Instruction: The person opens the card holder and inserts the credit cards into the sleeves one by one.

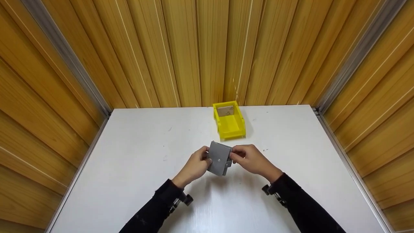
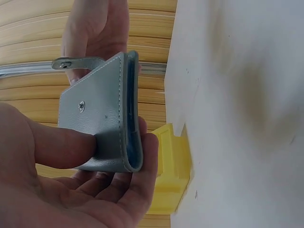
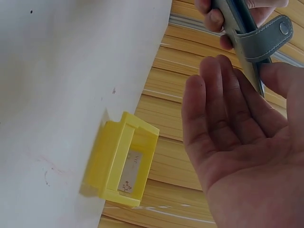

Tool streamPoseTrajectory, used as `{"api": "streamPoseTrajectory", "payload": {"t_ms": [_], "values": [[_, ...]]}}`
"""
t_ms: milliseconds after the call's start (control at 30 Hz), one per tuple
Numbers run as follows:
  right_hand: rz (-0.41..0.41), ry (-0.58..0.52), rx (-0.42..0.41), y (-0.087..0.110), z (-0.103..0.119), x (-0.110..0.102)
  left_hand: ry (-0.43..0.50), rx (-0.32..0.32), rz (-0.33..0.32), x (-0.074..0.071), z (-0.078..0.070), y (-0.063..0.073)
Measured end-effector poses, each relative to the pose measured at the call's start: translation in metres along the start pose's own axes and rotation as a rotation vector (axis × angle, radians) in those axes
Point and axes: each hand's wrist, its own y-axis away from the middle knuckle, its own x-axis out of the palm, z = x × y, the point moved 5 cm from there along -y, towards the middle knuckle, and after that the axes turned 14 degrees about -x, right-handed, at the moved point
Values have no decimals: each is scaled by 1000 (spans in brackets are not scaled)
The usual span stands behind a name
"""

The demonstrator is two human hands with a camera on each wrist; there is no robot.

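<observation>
A grey wallet (image 1: 219,158) with stitched edges is held up over the white table, between both hands. My left hand (image 1: 196,163) grips it, thumb pressed on its front cover beside a metal snap stud and fingers behind, as the left wrist view (image 2: 95,114) shows. The snap strap (image 3: 266,39) is unfastened and sticks out from the wallet's right side. My right hand (image 1: 252,158) pinches that side near the strap with thumb and forefinger. In the right wrist view, its other fingers (image 3: 216,107) extend loosely beside the wallet.
A yellow plastic bin (image 1: 231,131) stands at the table's back edge, beyond the wallet. Inside it, a light card (image 1: 225,111) with markings leans against the back wall. Wood-patterned panels (image 1: 181,55) enclose the white table (image 1: 129,155) at the back and sides.
</observation>
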Motion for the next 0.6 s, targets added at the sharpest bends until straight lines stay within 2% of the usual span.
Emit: {"api": "streamPoseTrajectory", "payload": {"t_ms": [300, 433, 600], "values": [[-15, -32, 6, 0, 1, 7, -3, -36, 50, 4, 7, -1], [-38, -23, 0, -1, 3, 10, -50, -30, 27, 4, 11, -3], [-86, 33, 12, -1, 8, 9, -136, 24, -32, -1, 11, -1]]}}
